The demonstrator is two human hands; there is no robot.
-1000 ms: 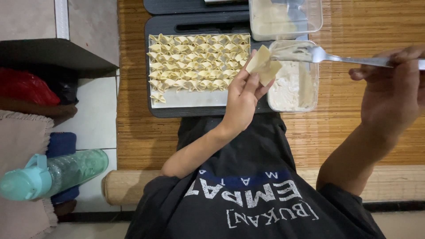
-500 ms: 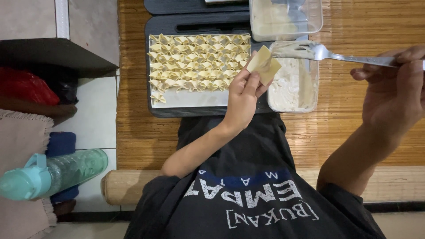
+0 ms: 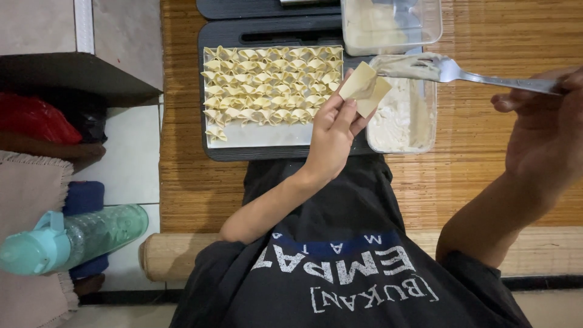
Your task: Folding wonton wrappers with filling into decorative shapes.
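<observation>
My left hand (image 3: pixel 333 135) holds up a square pale dumpling wrapper (image 3: pixel 364 88) over the edge of a dark tray (image 3: pixel 225 152). My right hand (image 3: pixel 546 130) grips a metal fork (image 3: pixel 480 76) by its handle; the tines carry a lump of white filling and nearly touch the wrapper. Under the fork sits a clear tub of white filling (image 3: pixel 401 118). Several rows of folded yellow dumplings (image 3: pixel 270 85) lie on a white sheet in the tray.
A second clear tub (image 3: pixel 388 24) stands behind the filling tub, on a woven bamboo mat (image 3: pixel 182 182). At the left lie a green water bottle (image 3: pixel 67 240), a red bag (image 3: pixel 33 118) and a dark shelf (image 3: pixel 73 76). My dark printed shirt fills the bottom.
The fork with its filling has moved slightly left and down toward the wrapper. The left hand and wrapper have stayed about where they were.
</observation>
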